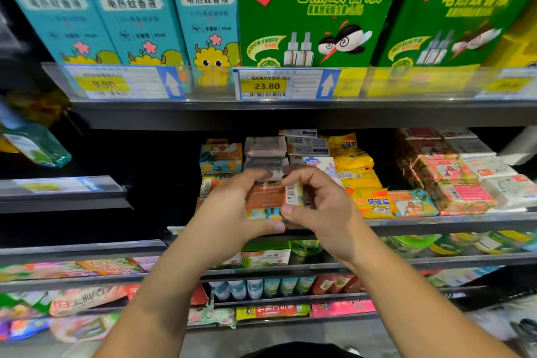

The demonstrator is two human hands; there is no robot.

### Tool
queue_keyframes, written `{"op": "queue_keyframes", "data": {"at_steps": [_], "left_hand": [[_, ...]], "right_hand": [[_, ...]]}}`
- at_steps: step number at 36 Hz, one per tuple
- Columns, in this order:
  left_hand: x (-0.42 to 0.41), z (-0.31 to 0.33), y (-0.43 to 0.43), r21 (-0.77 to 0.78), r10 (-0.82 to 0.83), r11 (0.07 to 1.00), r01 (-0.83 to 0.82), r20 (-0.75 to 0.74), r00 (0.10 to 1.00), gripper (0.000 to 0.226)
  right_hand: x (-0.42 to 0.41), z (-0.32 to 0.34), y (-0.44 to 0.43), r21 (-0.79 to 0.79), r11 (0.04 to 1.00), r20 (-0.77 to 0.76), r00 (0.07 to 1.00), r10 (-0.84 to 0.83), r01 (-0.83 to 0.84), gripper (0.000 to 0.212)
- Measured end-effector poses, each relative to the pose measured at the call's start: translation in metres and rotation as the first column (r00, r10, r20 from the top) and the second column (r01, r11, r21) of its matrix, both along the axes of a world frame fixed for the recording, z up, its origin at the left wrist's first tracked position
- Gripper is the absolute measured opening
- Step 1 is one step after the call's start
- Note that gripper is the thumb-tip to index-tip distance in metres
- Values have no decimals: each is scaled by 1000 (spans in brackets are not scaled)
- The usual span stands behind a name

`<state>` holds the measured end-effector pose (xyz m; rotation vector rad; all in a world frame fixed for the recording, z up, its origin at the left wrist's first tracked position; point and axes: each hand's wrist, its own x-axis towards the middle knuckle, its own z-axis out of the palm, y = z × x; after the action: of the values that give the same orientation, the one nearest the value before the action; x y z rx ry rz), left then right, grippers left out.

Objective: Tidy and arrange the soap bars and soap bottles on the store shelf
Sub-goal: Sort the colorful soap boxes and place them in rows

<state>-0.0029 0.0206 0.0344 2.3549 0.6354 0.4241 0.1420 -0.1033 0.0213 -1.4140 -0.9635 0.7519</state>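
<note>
Reaching forward with both arms, the person holds an orange soap bar in front of the middle shelf. The left hand has its fingers over the top edge of the bar and its thumb under the bottom edge. The right hand pinches the other end between curled fingers and thumb. Both grips are closed on this bar. Just behind it, stacked soap packs lie on the shelf.

Dark store shelf, soap bars stacked in rows
</note>
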Motion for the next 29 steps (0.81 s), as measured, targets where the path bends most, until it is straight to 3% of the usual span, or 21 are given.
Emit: {"op": "queue_keyframes", "data": {"at_steps": [3,5,8,9,11,13,16,20,23,27,29], "left_hand": [[-9,-7,8,151,26,988,-5,-136,990,85],[-14,-12,12,203,41,979,-13,-136,990,81],[-18,-21,30,224,136,968,-110,-103,985,76],[-18,-24,38,215,190,964,-159,-127,974,75],[-16,-29,55,245,270,944,-221,-188,944,74],[-13,-33,70,286,316,925,-251,-212,925,72],[-8,-37,86,314,305,925,-214,-277,911,70],[5,-41,94,273,194,956,-106,-320,928,54],[9,-50,95,387,197,919,-75,-289,937,42],[11,-59,96,378,245,907,-185,-118,962,27],[20,-52,88,383,185,909,-165,-15,983,21]], "right_hand": [[-2,-8,6,-1,999,-61,997,49,-49,47],[-2,-9,15,-66,996,-46,997,55,-58,42],[3,1,25,-282,959,189,980,67,-11,29],[9,1,27,-351,935,374,923,87,54,33],[22,-4,32,-484,853,687,690,230,198,50],[33,-14,34,-596,759,726,580,370,261,66],[41,-26,34,-676,702,654,621,431,225,71],[46,-30,32,-626,753,680,613,403,199,68],[50,-32,27,-572,802,695,622,362,172,63],[71,-32,9,-451,845,759,622,193,287,37],[92,-30,-7,-288,879,837,546,38,380,29]]}}
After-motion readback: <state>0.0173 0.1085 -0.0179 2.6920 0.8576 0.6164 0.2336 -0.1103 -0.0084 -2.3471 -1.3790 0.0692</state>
